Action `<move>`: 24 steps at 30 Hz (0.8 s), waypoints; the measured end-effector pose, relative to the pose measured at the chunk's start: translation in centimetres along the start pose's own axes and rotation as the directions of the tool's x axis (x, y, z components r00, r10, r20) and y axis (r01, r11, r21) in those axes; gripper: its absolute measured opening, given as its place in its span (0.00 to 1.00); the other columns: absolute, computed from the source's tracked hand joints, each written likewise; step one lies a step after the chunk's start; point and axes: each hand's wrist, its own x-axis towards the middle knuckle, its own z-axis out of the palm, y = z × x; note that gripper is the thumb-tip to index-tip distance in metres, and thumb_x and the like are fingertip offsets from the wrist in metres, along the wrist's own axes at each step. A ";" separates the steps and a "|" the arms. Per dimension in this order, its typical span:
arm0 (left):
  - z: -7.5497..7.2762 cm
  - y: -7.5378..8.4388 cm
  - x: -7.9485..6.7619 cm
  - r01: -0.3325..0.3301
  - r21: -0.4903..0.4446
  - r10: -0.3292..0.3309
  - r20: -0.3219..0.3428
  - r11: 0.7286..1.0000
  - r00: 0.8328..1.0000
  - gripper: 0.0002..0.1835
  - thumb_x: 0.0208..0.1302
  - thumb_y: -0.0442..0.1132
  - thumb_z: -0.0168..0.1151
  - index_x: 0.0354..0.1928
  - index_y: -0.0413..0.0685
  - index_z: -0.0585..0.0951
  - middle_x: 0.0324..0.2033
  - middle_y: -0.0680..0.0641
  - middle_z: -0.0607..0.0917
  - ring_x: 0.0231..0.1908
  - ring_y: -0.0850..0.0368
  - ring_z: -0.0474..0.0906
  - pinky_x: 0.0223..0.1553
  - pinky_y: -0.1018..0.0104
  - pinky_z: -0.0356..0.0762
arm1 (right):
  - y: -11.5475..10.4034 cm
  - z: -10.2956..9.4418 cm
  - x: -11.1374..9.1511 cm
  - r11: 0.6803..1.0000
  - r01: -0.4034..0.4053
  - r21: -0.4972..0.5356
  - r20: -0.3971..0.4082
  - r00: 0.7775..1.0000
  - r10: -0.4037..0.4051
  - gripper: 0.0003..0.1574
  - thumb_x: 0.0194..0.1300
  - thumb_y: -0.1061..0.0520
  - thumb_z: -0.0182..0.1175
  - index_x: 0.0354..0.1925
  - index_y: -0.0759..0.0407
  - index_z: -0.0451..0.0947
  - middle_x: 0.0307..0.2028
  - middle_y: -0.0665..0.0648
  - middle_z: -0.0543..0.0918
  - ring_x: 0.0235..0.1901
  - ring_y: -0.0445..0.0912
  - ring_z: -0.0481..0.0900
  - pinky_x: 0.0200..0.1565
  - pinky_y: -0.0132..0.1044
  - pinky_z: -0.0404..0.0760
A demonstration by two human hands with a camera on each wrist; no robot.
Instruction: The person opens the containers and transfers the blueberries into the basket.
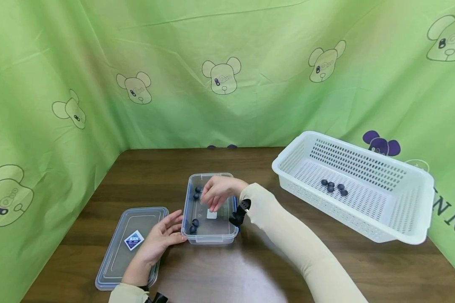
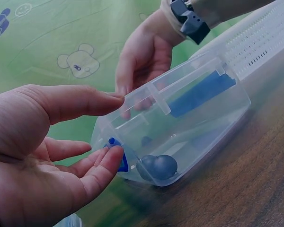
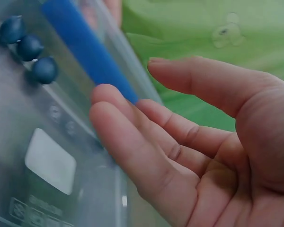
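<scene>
A clear plastic box [image 1: 223, 227] with blue side latches stands at the middle of the table, several blueberries [image 1: 194, 224] lying along its left side. My right hand [image 1: 220, 191] hovers over the box's inside with relaxed fingers; in the right wrist view nothing shows between thumb and fingers [image 3: 128, 137]. At the box's near left corner, my left hand [image 1: 163, 233] has its thumb by the rim and its fingertips [image 2: 111, 158] beside a blue latch, fingers loosely extended. Through the wall, the left wrist view shows blueberries [image 2: 157, 166] on the box floor.
The box's lid [image 1: 115, 252], with a blue and white label, lies flat at left, partly under my left forearm. A white perforated basket [image 1: 364, 216] stands at right, holding several blueberries [image 1: 330, 185]. A green printed cloth [image 1: 174, 113] hangs behind the table.
</scene>
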 end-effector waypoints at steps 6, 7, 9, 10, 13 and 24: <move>0.1 0.0 0.0 0.005 0.004 -0.005 0.001 1.000 1.000 0.44 0.57 0.23 0.65 0.73 0.26 0.54 0.66 0.24 0.61 0.57 0.47 0.71 0.49 0.69 0.78 | 0.5 1.5 1.9 0.997 -0.075 -0.021 0.058 0.995 0.076 0.02 0.63 0.66 0.63 0.33 0.66 0.80 0.24 0.65 0.83 0.21 0.48 0.84 0.29 0.39 0.85; 0.1 0.0 0.0 0.004 0.003 -0.004 0.001 1.000 1.000 0.44 0.57 0.23 0.65 0.73 0.26 0.54 0.66 0.24 0.61 0.57 0.48 0.72 0.49 0.69 0.78 | 0.5 1.8 2.1 0.996 -0.087 -0.029 0.062 0.994 0.088 0.02 0.63 0.66 0.63 0.32 0.65 0.79 0.23 0.65 0.84 0.21 0.49 0.84 0.29 0.39 0.85; 0.0 0.0 0.0 0.002 -0.001 -0.002 0.003 1.000 1.000 0.44 0.57 0.22 0.64 0.73 0.26 0.53 0.67 0.24 0.61 0.56 0.49 0.72 0.49 0.69 0.78 | 0.7 2.2 2.6 0.993 -0.108 -0.041 0.063 0.992 0.111 0.03 0.61 0.66 0.63 0.30 0.65 0.79 0.22 0.66 0.83 0.20 0.49 0.83 0.27 0.38 0.85; 0.0 0.0 0.0 0.000 -0.005 0.000 0.003 1.000 1.000 0.44 0.57 0.22 0.64 0.73 0.26 0.53 0.67 0.24 0.61 0.56 0.50 0.72 0.49 0.69 0.78 | 0.7 2.4 2.9 0.992 -0.118 -0.048 0.062 0.991 0.121 0.04 0.61 0.66 0.63 0.29 0.65 0.78 0.22 0.66 0.83 0.19 0.49 0.83 0.26 0.38 0.84; -0.1 0.1 -0.1 -0.015 -0.013 0.015 0.008 1.000 1.000 0.44 0.57 0.22 0.63 0.73 0.24 0.52 0.66 0.24 0.61 0.56 0.51 0.72 0.49 0.70 0.78 | 0.9 3.1 3.3 0.987 -0.149 -0.051 0.057 0.987 0.152 0.06 0.60 0.67 0.63 0.28 0.65 0.76 0.21 0.67 0.83 0.18 0.49 0.82 0.23 0.36 0.83; 0.0 0.1 -0.1 -0.010 -0.021 0.010 0.009 1.000 1.000 0.44 0.57 0.22 0.63 0.73 0.24 0.52 0.66 0.24 0.62 0.53 0.56 0.74 0.48 0.69 0.78 | 1.3 4.2 4.0 0.988 -0.141 -0.055 0.058 0.988 0.144 0.09 0.60 0.67 0.64 0.25 0.64 0.74 0.21 0.67 0.83 0.18 0.49 0.82 0.23 0.36 0.83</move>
